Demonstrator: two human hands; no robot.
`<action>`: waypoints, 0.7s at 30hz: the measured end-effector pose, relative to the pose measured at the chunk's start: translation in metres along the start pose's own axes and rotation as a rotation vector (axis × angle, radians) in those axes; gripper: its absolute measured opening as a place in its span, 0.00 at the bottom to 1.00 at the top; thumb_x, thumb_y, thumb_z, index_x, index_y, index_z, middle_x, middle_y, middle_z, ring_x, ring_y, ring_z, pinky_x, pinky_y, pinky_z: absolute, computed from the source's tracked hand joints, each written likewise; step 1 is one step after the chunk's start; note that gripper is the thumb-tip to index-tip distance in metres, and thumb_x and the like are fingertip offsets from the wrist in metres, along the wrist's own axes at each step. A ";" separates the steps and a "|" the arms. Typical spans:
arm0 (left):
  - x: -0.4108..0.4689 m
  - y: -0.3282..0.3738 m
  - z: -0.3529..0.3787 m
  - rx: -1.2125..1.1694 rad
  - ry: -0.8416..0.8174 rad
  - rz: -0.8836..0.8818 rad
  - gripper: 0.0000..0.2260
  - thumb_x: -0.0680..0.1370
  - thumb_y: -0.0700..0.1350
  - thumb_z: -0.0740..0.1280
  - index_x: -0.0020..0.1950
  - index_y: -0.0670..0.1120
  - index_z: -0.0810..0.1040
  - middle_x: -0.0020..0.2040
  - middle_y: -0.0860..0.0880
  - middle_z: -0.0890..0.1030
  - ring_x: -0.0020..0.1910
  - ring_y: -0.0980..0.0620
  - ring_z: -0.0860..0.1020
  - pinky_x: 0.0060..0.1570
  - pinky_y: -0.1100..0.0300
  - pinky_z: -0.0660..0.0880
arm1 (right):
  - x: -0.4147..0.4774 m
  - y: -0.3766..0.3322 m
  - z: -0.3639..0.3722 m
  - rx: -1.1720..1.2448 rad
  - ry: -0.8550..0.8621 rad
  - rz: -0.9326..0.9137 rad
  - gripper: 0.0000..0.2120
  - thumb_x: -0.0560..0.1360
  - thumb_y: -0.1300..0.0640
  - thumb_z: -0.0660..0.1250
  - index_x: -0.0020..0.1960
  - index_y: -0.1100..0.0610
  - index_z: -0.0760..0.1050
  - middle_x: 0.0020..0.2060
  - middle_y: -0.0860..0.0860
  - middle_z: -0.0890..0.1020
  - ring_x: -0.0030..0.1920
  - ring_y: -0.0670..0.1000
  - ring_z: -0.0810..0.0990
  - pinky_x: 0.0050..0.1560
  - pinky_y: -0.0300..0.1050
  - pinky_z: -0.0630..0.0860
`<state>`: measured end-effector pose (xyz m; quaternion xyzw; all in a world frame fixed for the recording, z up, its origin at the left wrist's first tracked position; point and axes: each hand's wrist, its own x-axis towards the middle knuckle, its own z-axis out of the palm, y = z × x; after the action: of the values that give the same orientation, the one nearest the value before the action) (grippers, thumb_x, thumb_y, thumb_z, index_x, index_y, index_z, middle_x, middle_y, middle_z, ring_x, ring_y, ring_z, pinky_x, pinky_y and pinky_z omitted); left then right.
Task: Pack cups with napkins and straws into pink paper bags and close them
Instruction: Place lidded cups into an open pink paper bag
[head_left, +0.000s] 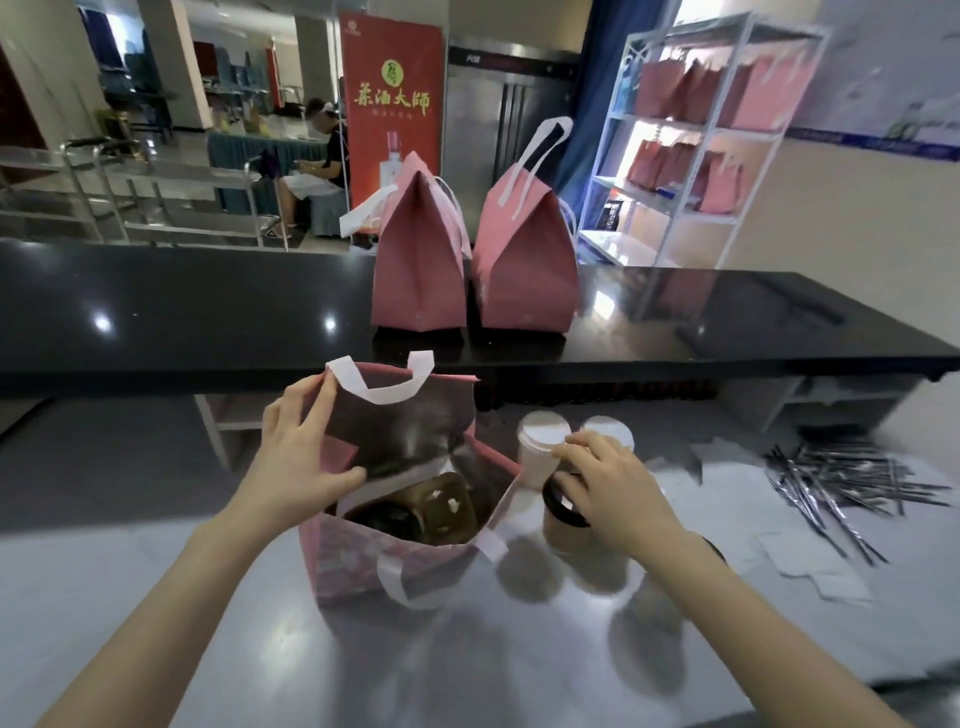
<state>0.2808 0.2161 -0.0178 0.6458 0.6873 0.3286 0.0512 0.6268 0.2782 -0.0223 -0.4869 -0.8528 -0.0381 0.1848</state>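
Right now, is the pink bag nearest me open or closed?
Open. The left hand holds back one side of the near pink bag, and a dark tray shows inside.

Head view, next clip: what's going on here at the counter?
A person is packing drinks. The left hand holds the open pink bag by its far rim, keeping the mouth spread; something dark already sits inside. The right hand grips the black-lidded cup standing beside the bag, with two white-lidded cups just behind it. Straws and napkins lie to the right. Two closed pink bags stand on the black counter beyond.
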 end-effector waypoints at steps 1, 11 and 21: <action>-0.001 0.003 0.001 -0.004 0.012 -0.004 0.50 0.66 0.49 0.77 0.79 0.53 0.48 0.72 0.57 0.52 0.71 0.47 0.53 0.68 0.42 0.64 | -0.003 0.014 0.005 -0.064 -0.120 0.060 0.19 0.77 0.49 0.64 0.67 0.51 0.72 0.64 0.50 0.74 0.62 0.55 0.72 0.60 0.48 0.70; -0.029 0.028 0.003 0.104 0.083 0.013 0.44 0.71 0.45 0.76 0.79 0.49 0.53 0.74 0.53 0.55 0.72 0.44 0.58 0.70 0.43 0.63 | 0.005 0.066 0.045 -0.150 -0.527 0.053 0.34 0.73 0.38 0.64 0.75 0.44 0.56 0.71 0.52 0.66 0.68 0.57 0.67 0.66 0.52 0.64; -0.039 0.058 -0.004 0.196 0.045 0.051 0.45 0.69 0.39 0.73 0.80 0.48 0.51 0.74 0.53 0.54 0.70 0.46 0.60 0.67 0.51 0.68 | -0.021 0.056 0.014 0.105 -0.277 -0.081 0.34 0.66 0.41 0.69 0.70 0.45 0.64 0.62 0.48 0.70 0.62 0.53 0.69 0.52 0.46 0.74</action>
<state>0.3345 0.1755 0.0013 0.6574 0.7006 0.2752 -0.0359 0.6798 0.2941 -0.0490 -0.4425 -0.8898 0.0670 0.0889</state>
